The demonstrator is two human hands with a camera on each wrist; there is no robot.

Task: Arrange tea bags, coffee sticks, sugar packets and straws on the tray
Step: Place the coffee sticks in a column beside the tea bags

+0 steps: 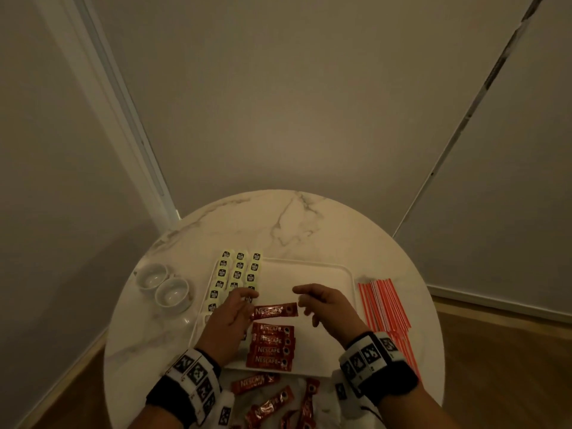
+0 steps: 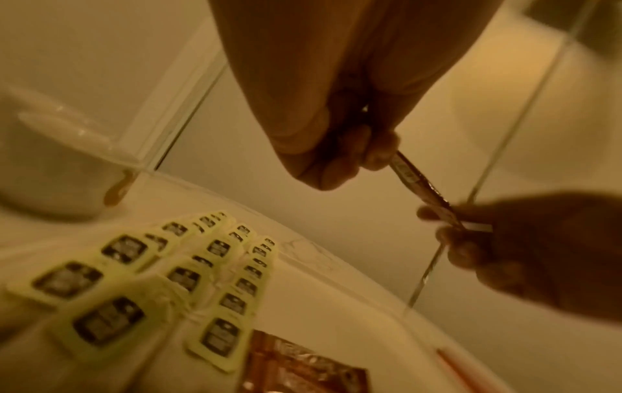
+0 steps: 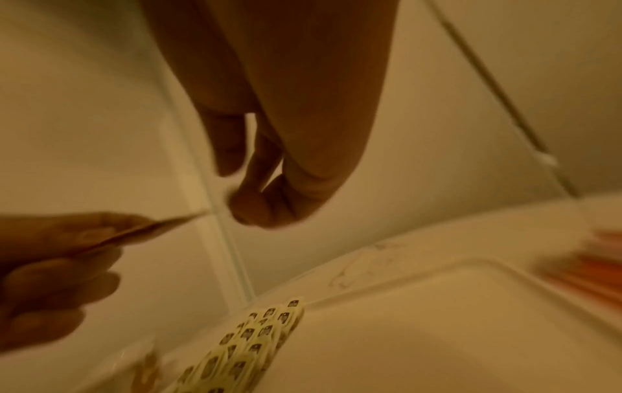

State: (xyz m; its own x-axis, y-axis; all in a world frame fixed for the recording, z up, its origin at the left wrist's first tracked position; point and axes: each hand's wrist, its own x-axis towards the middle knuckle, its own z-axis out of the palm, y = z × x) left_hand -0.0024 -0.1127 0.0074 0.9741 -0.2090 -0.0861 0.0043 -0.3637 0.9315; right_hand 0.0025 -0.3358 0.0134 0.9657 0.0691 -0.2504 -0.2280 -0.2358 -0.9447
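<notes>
My left hand (image 1: 230, 317) pinched one end of a red coffee stick (image 1: 274, 311) and held it level above the white tray (image 1: 340, 305); my right hand (image 1: 325, 308) hovered at the stick's other end with its fingers loosely curled, and whether they touched it I could not tell; four more coffee sticks (image 1: 271, 346) lay stacked in a column on the tray just below, with rows of tea bags (image 1: 240, 274) along its left side; loose coffee sticks (image 1: 272, 400) lay on the marble table (image 1: 278, 218) near me; the straws (image 1: 385, 305) lay right of the tray, two cups (image 1: 162, 287) left of it.
</notes>
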